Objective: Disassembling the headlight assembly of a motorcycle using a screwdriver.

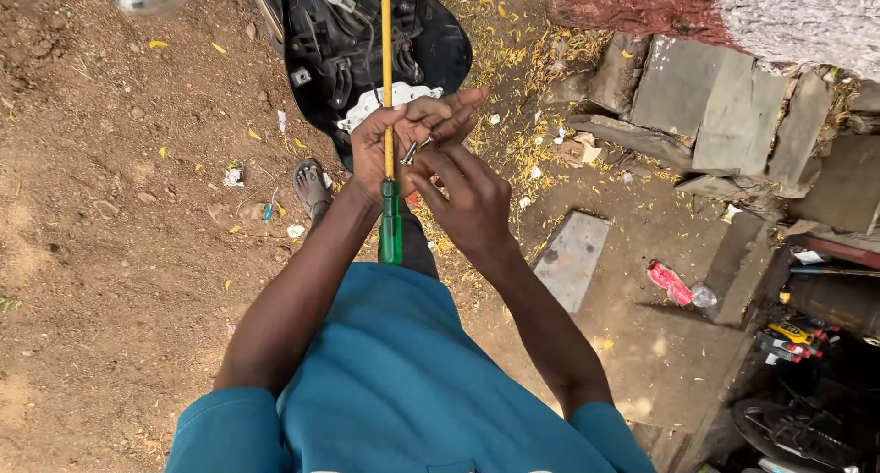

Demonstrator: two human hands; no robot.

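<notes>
Overhead, left hand (pixel 403 138) gripping screwdriver (pixel 389 115), right hand (pixel 467 198) pinching screw (pixel 414 149)

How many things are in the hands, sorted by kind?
Screwdriver with green handle and yellow shaft: 1, in the left hand
Small metal screw: 1, at the right hand fingertips
Total: 2

Bare dirt ground (pixel 110 253) carries yellow leaves (pixel 513 152), stone slabs (pixel 573 258), perhaps a crushed bottle (pixel 678 288).
</notes>
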